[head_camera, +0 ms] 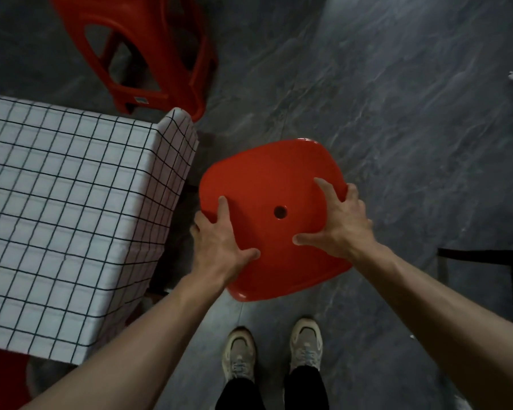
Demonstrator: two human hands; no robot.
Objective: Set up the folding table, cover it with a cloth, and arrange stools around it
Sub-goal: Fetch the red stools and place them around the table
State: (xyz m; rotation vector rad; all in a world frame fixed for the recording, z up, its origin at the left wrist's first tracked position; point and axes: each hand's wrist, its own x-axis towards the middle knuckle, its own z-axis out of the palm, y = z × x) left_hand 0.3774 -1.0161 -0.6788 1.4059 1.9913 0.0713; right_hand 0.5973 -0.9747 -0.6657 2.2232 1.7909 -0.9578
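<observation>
Fingers [223, 204] and thumbs of the left hand [219, 241] and right hand [339, 223] grasp opposite edges of a red stool [267, 179] by its seat. It is just beside the cloth-covered table [57, 202], at its corner. Beyond the table's far edge stands a second red stool [160, 54].

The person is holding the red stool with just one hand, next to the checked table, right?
Not quite. The head view shows both hands holding the red stool: the left hand and the right hand grip its seat. It is next to the checked table.
</observation>
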